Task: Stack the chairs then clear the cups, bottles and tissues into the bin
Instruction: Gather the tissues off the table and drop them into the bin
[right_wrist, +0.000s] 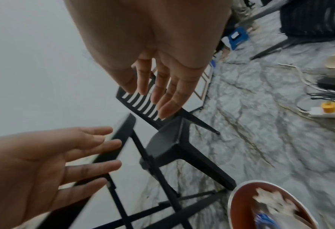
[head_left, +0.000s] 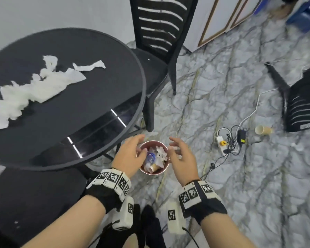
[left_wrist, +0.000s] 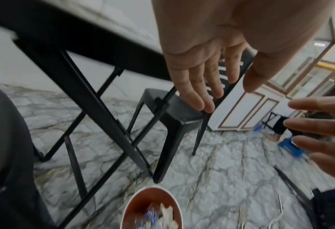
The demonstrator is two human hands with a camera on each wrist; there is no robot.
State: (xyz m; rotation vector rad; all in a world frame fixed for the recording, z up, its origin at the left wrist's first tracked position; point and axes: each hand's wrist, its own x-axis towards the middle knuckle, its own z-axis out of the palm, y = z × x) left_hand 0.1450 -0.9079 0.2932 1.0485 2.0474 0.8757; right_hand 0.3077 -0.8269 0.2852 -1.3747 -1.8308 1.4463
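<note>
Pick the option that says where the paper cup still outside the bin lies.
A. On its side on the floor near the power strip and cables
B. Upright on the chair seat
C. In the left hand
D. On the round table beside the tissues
A: the paper cup lies on its side on the marble floor, just right of the power strip and its cables, while both hands hover empty over the bin.
</note>
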